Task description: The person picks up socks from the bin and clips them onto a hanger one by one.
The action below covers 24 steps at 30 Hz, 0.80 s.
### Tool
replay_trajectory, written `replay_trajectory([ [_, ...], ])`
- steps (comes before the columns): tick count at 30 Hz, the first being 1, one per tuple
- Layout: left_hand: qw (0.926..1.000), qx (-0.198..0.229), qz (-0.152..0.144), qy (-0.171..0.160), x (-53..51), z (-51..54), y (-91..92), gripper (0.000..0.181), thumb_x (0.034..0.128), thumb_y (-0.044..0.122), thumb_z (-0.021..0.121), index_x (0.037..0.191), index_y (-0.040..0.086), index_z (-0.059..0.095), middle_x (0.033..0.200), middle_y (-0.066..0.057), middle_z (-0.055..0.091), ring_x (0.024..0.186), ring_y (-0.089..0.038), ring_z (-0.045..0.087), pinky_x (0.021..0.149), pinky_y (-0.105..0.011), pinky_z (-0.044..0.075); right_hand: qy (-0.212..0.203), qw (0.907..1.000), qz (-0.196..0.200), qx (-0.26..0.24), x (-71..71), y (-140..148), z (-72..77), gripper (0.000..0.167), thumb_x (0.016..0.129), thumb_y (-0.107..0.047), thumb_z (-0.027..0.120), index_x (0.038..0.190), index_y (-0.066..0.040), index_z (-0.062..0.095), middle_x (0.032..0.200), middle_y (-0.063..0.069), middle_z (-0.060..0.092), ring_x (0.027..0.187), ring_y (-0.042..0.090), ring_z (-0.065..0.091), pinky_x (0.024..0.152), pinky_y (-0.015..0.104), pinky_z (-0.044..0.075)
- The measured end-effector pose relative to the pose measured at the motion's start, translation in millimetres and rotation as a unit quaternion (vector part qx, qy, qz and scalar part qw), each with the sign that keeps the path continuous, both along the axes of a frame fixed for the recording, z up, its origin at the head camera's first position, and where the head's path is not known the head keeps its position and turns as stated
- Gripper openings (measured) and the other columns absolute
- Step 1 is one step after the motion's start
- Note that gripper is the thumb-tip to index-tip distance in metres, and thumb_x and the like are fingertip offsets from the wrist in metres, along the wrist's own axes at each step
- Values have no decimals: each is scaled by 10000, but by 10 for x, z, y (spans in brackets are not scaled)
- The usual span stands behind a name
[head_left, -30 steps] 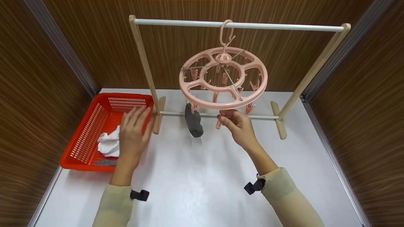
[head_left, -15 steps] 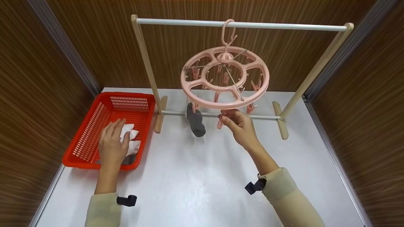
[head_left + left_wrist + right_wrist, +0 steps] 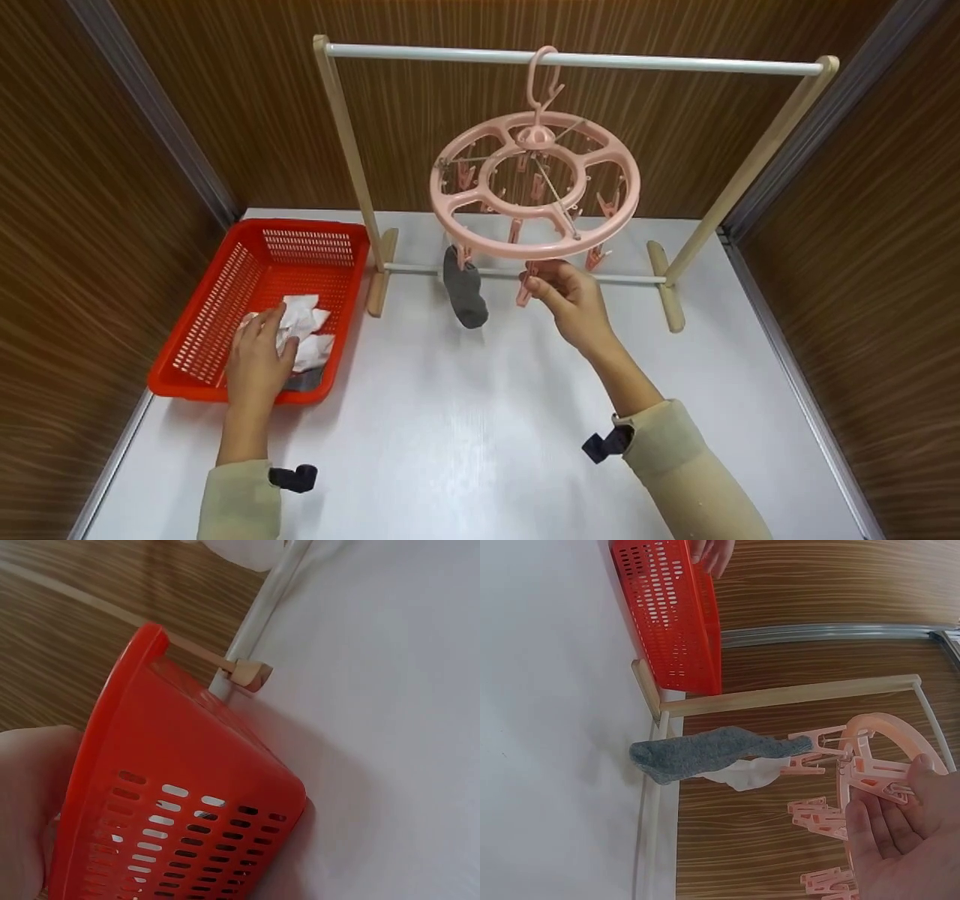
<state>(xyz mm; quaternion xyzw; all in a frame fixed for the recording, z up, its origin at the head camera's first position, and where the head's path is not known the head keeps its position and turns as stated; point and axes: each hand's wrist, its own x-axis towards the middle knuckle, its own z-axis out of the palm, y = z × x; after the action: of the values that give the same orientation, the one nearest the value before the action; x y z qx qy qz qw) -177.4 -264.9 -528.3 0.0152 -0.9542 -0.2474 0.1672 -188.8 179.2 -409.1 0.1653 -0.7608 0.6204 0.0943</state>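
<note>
My right hand [image 3: 576, 304] pinches a pink clothespin [image 3: 527, 289] between thumb and fingers. The clothespin hangs from the front rim of a round pink clip hanger [image 3: 534, 247]. A grey sock [image 3: 465, 289] dangles from another clip, left of that hand. Behind it, a white sock [image 3: 746, 774] shows in the right wrist view. My left hand [image 3: 256, 367] is down in the red basket [image 3: 349, 315], its fingers over crumpled white socks [image 3: 304, 319]. Its fingertips are partly hidden among the fabric. Grey fabric [image 3: 304, 380] lies at the basket's near end.
The hanger hooks over the white bar [image 3: 675, 63] of a wooden-legged rack. The rack's feet [image 3: 666, 286] stand on the white table [image 3: 465, 435]. Other clothespins [image 3: 609, 204] hang around the hanger. Wood-grain walls [image 3: 862, 300] enclose the table at the back and sides.
My left hand has moved down and left, from above the basket's right side into the basket, onto the white socks. My right hand keeps its pinch on the clothespin.
</note>
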Motion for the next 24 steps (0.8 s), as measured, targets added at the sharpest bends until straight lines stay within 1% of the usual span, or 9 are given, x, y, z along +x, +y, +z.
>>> replay_trajectory([
  [3, 9961, -63, -134, -868, -11, 9, -27, 626, 929, 175, 662, 1495, 48, 426, 1457, -317, 428, 1317, -546, 389, 1059, -700, 326, 38, 10000, 13, -8, -50, 27, -82, 206, 965, -68, 638, 1129, 53, 668, 1037, 213, 714, 900, 167, 678, 824, 234, 558],
  [7, 9758, -94, -441, -2138, -58, 56, -41, 673, 958, 236, 633, 1532, 34, 345, 1506, -345, 344, 1346, -575, 339, 1066, -719, 292, 36, 10000, 19, -31, -77, 37, -122, 211, 966, -78, 639, 1126, 57, 668, 1033, 201, 714, 902, 188, 681, 834, 245, 562],
  [9, 9646, -108, -588, -2567, -83, 73, -39, 671, 969, 253, 626, 1531, 22, 341, 1504, -345, 351, 1351, -565, 345, 1074, -707, 295, 17, 10000, 26, -27, -53, 25, -79, 210, 967, -60, 634, 1126, 74, 662, 1034, 211, 711, 904, 213, 681, 838, 241, 561],
  [11, 9585, -118, -699, -2762, -101, 78, -37, 660, 972, 258, 627, 1522, 13, 357, 1488, -342, 381, 1339, -553, 373, 1079, -691, 306, -7, 10000, 20, 4, -10, 6, -11, 204, 965, -32, 626, 1129, 86, 655, 1034, 210, 711, 906, 227, 679, 840, 233, 558],
  [13, 9586, -163, -735, -2747, -109, 81, -44, 640, 968, 253, 631, 1505, 5, 387, 1475, -336, 408, 1334, -540, 393, 1081, -679, 316, -17, 10000, 42, 4, -10, 8, -9, 203, 966, -33, 626, 1135, 75, 657, 1040, 211, 710, 915, 229, 681, 843, 231, 558],
  [15, 9639, -230, -725, -2550, -118, 88, -58, 612, 963, 241, 635, 1482, -6, 424, 1447, -341, 441, 1311, -541, 421, 1067, -678, 335, -29, 10000, 77, -35, -12, 9, -13, 208, 966, -21, 620, 1142, 86, 648, 1056, 245, 699, 930, 214, 685, 849, 232, 558],
  [20, 9844, -318, -492, -1658, -146, 82, -115, 494, 943, 179, 643, 1390, -6, 545, 1365, -326, 531, 1251, -536, 475, 1026, -679, 376, -12, 9998, 129, -169, -9, 9, -22, 210, 965, 4, 609, 1145, 108, 633, 1055, 263, 692, 932, 207, 694, 856, 242, 562],
  [22, 9895, -310, -347, -1371, -158, 68, -143, 445, 934, 157, 643, 1349, 4, 586, 1373, -324, 515, 1242, -554, 453, 1016, -685, 373, 3, 9998, 113, -162, -6, 4, -22, 205, 965, -2, 611, 1141, 101, 637, 1039, 224, 704, 915, 233, 695, 855, 245, 564],
  [24, 9913, -328, -185, -1263, -165, 51, -178, 418, 922, 134, 646, 1320, 13, 607, 1423, -341, 438, 1246, -587, 408, 988, -713, 366, 17, 9999, 94, -118, -21, 4, -46, 203, 965, -11, 616, 1139, 91, 644, 1033, 201, 710, 912, 248, 693, 853, 243, 564],
])
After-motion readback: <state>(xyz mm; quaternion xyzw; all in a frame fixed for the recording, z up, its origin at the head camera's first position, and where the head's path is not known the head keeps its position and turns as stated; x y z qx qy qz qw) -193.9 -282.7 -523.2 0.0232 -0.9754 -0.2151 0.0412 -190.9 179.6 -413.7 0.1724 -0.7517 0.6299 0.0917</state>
